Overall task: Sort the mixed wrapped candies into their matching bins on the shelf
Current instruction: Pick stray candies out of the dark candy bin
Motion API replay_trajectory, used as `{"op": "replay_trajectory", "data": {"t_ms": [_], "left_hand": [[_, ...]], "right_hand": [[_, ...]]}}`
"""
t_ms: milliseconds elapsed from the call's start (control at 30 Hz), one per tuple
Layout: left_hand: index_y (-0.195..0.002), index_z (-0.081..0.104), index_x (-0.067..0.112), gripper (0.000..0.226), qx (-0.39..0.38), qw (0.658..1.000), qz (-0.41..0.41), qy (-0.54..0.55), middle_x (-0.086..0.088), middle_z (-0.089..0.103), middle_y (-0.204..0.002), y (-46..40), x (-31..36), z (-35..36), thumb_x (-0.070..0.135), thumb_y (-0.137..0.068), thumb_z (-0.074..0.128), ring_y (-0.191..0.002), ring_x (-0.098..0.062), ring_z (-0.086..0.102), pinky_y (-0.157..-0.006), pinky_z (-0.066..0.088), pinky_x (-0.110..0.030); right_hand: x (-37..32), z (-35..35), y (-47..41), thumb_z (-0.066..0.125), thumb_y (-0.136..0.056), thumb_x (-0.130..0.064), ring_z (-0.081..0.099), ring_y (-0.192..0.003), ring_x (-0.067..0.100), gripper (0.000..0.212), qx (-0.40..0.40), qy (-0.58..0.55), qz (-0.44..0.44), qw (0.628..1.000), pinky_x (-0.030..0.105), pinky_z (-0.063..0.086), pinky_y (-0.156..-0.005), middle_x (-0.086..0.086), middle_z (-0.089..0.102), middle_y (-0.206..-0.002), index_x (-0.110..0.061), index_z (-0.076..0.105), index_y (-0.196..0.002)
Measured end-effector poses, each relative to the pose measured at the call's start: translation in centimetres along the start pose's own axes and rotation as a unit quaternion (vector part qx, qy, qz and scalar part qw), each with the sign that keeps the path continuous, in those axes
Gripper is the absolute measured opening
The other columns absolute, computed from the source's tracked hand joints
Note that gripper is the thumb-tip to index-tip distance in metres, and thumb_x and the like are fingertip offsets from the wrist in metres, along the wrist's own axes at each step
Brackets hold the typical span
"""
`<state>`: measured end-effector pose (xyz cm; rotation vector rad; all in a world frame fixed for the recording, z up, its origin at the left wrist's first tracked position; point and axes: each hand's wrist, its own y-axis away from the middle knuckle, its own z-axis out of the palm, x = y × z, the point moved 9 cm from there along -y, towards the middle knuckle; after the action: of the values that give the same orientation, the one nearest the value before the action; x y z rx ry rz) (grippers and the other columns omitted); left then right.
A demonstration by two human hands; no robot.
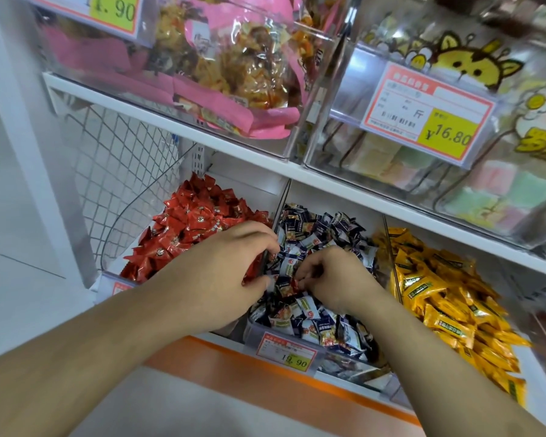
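Yellow candies (pixel 448 298) right, price tag (pixel 289 353) front

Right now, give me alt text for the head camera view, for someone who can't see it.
Two bare hands dig into the middle bin of dark blue wrapped candies; the right hand pinches a red candy and the left hand rests curled at the divider. Red candies fill the left bin, yellow candies the right.
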<state>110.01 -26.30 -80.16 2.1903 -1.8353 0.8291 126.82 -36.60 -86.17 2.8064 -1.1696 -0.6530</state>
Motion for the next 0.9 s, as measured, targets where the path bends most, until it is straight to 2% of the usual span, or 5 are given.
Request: {"op": "replay_trajectory", "data": {"t_ms": [233, 400, 567, 700, 900], "left_hand": [[-0.134, 0.053, 0.041, 0.037, 0.000, 1.000, -0.002, 0.002, 0.036, 0.034, -0.144, 0.0, 0.0, -0.1, 0.042, -0.098, 0.062, -0.128, 0.010, 0.042, -0.103, 0.034, -0.008], [-0.133, 0.056, 0.041, 0.037, 0.019, 0.999, -0.021, 0.025, 0.034, 0.043, -0.141, -0.3, -0.5, -0.4, 0.041, -0.098, 0.064, -0.129, 0.009, 0.044, -0.103, 0.029, -0.007], [-0.129, 0.060, 0.044, 0.038, 0.078, 0.988, -0.068, 0.111, 0.029, 0.063, -0.123, -0.3, -0.8, -2.0, 0.052, -0.093, 0.068, -0.114, 0.011, 0.057, -0.100, 0.045, -0.018], [-0.109, 0.071, 0.041, 0.016, 0.109, 0.962, -0.104, 0.230, 0.023, 0.074, -0.097, -0.1, -1.1, -3.0, 0.042, -0.092, 0.072, -0.094, 0.004, 0.069, -0.092, 0.056, -0.031], [-0.102, 0.071, 0.039, 0.007, 0.155, 0.965, -0.163, 0.137, 0.020, 0.074, -0.096, 0.7, -3.4, -5.1, 0.039, -0.094, 0.071, -0.084, 0.001, 0.069, -0.076, 0.054, -0.021]], "right_hand": [[-0.4, -0.8, 0.3, 0.067, -0.086, -0.005, 0.063, -0.070, -0.007, 0.033, 0.019, -0.019, -0.009, 1.000, 0.007, 0.046, -0.053, -0.017, 0.072, -0.071, -0.031, 0.076, -0.068], [-1.6, -4.2, 2.1, 0.076, -0.089, -0.014, 0.068, -0.078, 0.009, 0.019, 0.079, -0.128, -0.036, 0.988, 0.026, 0.058, -0.071, -0.008, 0.074, -0.082, -0.028, 0.076, -0.077], [-5.1, -6.2, 4.3, 0.080, -0.088, -0.015, 0.071, -0.082, 0.017, 0.007, 0.087, -0.330, -0.065, 0.938, 0.024, 0.058, -0.075, 0.001, 0.075, -0.084, -0.021, 0.078, -0.087], [-8.0, -5.8, 5.0, 0.077, -0.089, -0.008, 0.071, -0.084, 0.018, 0.005, 0.061, -0.414, -0.109, 0.901, 0.023, 0.056, -0.077, 0.007, 0.077, -0.089, -0.012, 0.080, -0.091], [-5.7, -5.5, 4.6, 0.072, -0.095, -0.012, 0.074, -0.087, 0.015, 0.015, 0.078, -0.354, -0.078, 0.929, 0.028, 0.060, -0.078, -0.001, 0.078, -0.090, -0.024, 0.081, -0.095]]}}
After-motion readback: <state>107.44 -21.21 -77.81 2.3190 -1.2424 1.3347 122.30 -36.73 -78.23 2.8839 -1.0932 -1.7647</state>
